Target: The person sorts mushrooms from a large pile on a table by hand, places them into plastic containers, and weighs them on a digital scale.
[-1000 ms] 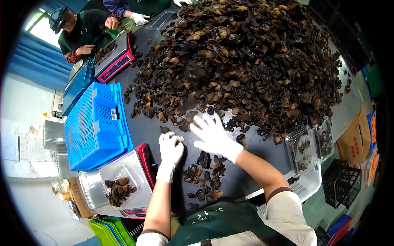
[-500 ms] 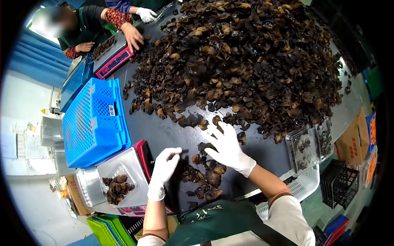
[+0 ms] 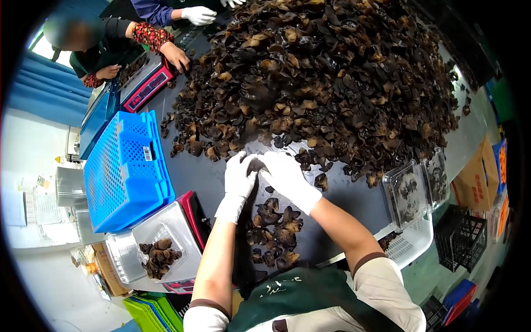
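Note:
My white-gloved left hand [image 3: 239,180] and white-gloved right hand [image 3: 285,176] meet at the near edge of a big heap of wood ear mushrooms [image 3: 326,83]. Their fingers are closed around a dark wood ear mushroom [image 3: 256,165], mostly hidden between the fingertips. Closer to my apron lies a small loose group of wood ear mushrooms [image 3: 276,229] on the dark tabletop [image 3: 345,207]. To the left, a clear plastic tray [image 3: 185,260] with mushrooms in it rests on a red-edged scale [image 3: 192,218].
Blue crates [image 3: 135,169] stand left, beyond the scale. Clear containers [image 3: 406,193] sit at the right edge, above a white basket [image 3: 412,243]. At the upper left, a person's hand [image 3: 176,57] is beside another red scale [image 3: 148,88]; another gloved hand [image 3: 199,15] is farther back.
My left hand has moved up and forward, and my right hand has shifted left to meet it. Both have closed around a dark mushroom piece. The co-worker's hand has moved slightly left.

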`<state>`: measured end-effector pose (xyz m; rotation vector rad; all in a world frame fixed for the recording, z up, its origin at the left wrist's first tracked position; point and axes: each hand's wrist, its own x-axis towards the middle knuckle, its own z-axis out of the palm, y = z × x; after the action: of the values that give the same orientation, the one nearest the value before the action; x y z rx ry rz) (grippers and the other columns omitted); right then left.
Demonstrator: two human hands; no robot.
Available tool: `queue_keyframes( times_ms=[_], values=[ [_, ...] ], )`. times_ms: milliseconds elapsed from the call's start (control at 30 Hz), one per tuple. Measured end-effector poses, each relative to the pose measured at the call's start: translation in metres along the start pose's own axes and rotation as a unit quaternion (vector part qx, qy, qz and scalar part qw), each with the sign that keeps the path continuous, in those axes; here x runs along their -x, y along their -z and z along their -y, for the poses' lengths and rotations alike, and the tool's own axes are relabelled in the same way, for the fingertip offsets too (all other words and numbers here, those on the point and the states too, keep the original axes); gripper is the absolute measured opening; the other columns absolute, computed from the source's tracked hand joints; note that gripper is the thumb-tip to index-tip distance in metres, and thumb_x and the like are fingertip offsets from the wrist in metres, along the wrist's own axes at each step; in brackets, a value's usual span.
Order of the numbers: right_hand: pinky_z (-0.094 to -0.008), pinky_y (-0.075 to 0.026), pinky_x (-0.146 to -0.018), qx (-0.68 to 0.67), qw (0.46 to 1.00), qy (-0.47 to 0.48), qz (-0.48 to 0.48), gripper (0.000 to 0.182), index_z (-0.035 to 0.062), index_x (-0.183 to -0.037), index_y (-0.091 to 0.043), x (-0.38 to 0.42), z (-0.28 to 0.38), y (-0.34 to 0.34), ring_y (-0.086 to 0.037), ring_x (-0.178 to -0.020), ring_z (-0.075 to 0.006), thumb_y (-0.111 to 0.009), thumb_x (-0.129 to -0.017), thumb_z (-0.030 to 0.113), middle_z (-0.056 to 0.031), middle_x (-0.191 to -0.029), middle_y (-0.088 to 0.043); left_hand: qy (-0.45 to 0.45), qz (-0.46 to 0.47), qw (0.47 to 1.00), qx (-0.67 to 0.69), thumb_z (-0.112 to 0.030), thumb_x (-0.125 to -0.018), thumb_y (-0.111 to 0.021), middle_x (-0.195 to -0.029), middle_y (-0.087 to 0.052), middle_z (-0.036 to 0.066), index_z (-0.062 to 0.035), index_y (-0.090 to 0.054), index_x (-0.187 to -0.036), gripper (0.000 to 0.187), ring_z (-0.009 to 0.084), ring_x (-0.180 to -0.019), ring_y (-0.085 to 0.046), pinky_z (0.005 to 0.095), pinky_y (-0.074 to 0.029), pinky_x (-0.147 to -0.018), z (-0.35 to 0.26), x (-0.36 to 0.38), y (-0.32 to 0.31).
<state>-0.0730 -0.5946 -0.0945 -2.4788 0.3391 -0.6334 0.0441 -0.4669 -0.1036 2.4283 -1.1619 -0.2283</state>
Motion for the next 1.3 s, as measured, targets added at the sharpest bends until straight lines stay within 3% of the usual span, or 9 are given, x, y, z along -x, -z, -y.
queue_keyframes(
  times_ms=[267, 367, 400, 533, 667, 867, 1000, 1200, 1300],
  values=[
    [-0.0335, -0.050, -0.073, -0.240, 0.971, 0.005, 0.004, 0.016, 0.0046, -0.094, -0.064, 0.004, -0.017, 0.005, -0.061, -0.082, -0.0268, -0.055, -0.081, 0.005, -0.0121, -0.092, -0.062, 0.054, -0.047, 0.962, 0.263, 0.004, -0.073, -0.065, -0.101, -0.059, 0.010, -0.0035, -0.062, -0.102, 0.030, 0.0226, -0.091, -0.061, 0.0308, -0.048, -0.083, -0.018, 0.045, 0.036],
    [-0.0309, -0.050, -0.075, -0.398, 0.892, -0.109, 0.185, 0.020, 0.0021, -0.098, -0.063, 0.019, 0.013, 0.060, -0.061, -0.081, -0.0230, -0.055, -0.080, 0.002, -0.0107, -0.089, -0.064, 0.097, 0.021, 0.955, 0.278, 0.003, -0.073, -0.068, -0.105, -0.058, 0.011, -0.0045, -0.060, -0.109, 0.038, 0.0235, -0.098, -0.059, 0.0323, -0.048, -0.088, -0.031, 0.082, 0.060],
    [-0.0319, -0.050, -0.078, -0.344, 0.928, 0.010, 0.145, 0.028, 0.0029, -0.107, -0.062, 0.031, 0.012, 0.053, -0.062, -0.082, -0.0232, -0.052, -0.081, 0.002, -0.0120, -0.100, -0.065, 0.094, 0.052, 0.962, 0.251, 0.001, -0.073, -0.069, -0.107, -0.058, 0.012, -0.0053, -0.060, -0.111, 0.040, 0.0259, -0.102, -0.059, 0.0342, -0.047, -0.091, -0.032, 0.094, 0.065],
    [-0.0350, -0.052, -0.083, -0.346, 0.909, -0.045, 0.228, 0.043, 0.0085, -0.123, -0.058, 0.056, 0.033, 0.084, -0.065, -0.085, -0.0301, -0.048, -0.081, 0.000, -0.0166, -0.121, -0.061, 0.037, 0.105, 0.988, 0.110, -0.008, -0.072, -0.071, -0.129, -0.051, 0.017, -0.0101, -0.057, -0.128, 0.058, 0.0345, -0.122, -0.046, 0.0402, -0.038, -0.106, -0.043, 0.130, 0.078],
    [-0.0373, -0.052, -0.069, -0.178, 0.960, 0.044, 0.211, 0.032, 0.0092, -0.104, -0.067, 0.076, 0.043, 0.089, -0.062, -0.078, -0.0281, -0.055, -0.076, 0.000, -0.0097, -0.088, -0.062, 0.071, 0.040, 0.989, 0.121, -0.005, -0.073, -0.068, -0.128, -0.052, 0.017, -0.0099, -0.057, -0.126, 0.054, 0.0342, -0.120, -0.048, 0.0395, -0.038, -0.105, -0.042, 0.154, 0.078],
    [-0.0330, -0.048, -0.058, 0.008, 0.969, 0.120, 0.217, 0.023, 0.0071, -0.094, -0.063, 0.109, 0.054, 0.062, -0.057, -0.068, -0.0219, -0.067, -0.076, 0.020, -0.0050, -0.080, -0.058, 0.085, -0.072, 0.988, 0.111, -0.003, -0.074, -0.066, -0.100, -0.059, 0.012, -0.0062, -0.063, -0.107, 0.033, 0.0302, -0.097, -0.057, 0.0372, -0.046, -0.087, -0.046, 0.173, 0.071],
    [-0.0365, -0.053, -0.065, -0.169, 0.968, -0.003, 0.187, 0.022, 0.0105, -0.095, -0.066, 0.096, 0.056, 0.092, -0.064, -0.075, -0.0267, -0.067, -0.074, 0.017, -0.0078, -0.084, -0.063, 0.087, -0.058, 0.988, 0.113, -0.008, -0.075, -0.068, -0.094, -0.058, 0.013, -0.0054, -0.064, -0.103, 0.028, 0.0308, -0.092, -0.056, 0.0374, -0.046, -0.083, -0.051, 0.186, 0.068],
    [-0.0405, -0.051, -0.081, -0.195, 0.782, -0.025, 0.591, 0.028, 0.0073, -0.096, -0.072, 0.094, 0.003, 0.186, -0.065, -0.087, -0.0296, -0.067, -0.077, 0.027, -0.0109, -0.087, -0.069, 0.115, -0.099, 0.985, 0.079, 0.001, -0.073, -0.069, -0.092, -0.058, 0.011, -0.0043, -0.064, -0.102, 0.029, 0.0259, -0.086, -0.059, 0.0344, -0.048, -0.079, -0.036, 0.202, 0.064],
    [-0.0393, -0.050, -0.081, -0.137, 0.827, 0.010, 0.545, 0.033, 0.0066, -0.097, -0.073, 0.099, 0.004, 0.184, -0.065, -0.086, -0.0300, -0.070, -0.076, 0.032, -0.0120, -0.087, -0.070, 0.121, -0.098, 0.986, 0.057, 0.000, -0.074, -0.069, -0.098, -0.059, 0.012, -0.0055, -0.064, -0.104, 0.031, 0.0281, -0.095, -0.058, 0.0366, -0.047, -0.086, -0.038, 0.197, 0.063]
  ],
)
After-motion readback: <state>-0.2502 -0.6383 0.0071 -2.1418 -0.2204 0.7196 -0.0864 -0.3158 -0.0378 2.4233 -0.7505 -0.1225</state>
